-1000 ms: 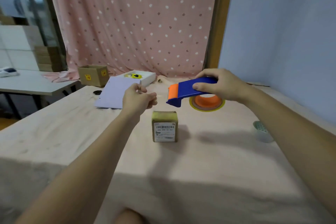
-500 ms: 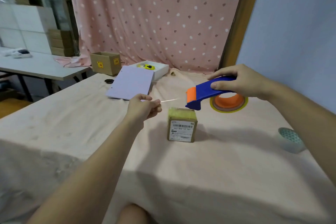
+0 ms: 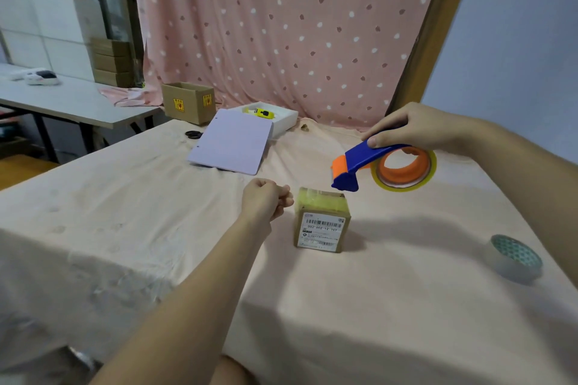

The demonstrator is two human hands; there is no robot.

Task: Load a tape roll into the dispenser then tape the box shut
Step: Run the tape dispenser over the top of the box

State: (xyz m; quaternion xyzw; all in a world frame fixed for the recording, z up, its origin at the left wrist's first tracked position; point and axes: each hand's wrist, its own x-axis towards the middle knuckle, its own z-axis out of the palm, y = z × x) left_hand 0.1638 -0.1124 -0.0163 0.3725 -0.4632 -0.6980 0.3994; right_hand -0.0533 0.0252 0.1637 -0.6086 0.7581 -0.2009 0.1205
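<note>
A small brown cardboard box (image 3: 322, 222) with a white barcode label stands mid-table, its top glossy with clear tape. My right hand (image 3: 416, 128) grips the blue and orange tape dispenser (image 3: 359, 162), which carries a yellowish tape roll (image 3: 403, 170) on an orange hub. The dispenser's nose hovers just above the box's far right corner. My left hand (image 3: 266, 200) sits pinched just left of the box top; a clear tape end between its fingers cannot be made out.
A spare tape roll (image 3: 513, 256) with a green-patterned core lies near the right edge. At the back are a lilac pad (image 3: 234, 141), a white tray (image 3: 281, 119) holding a yellow cutter, and a brown carton (image 3: 189, 100). A pink cloth covers the table.
Both hands came down and closer to the box. The dispenser dropped from above the table to just over the box top; the left hand moved beside the box.
</note>
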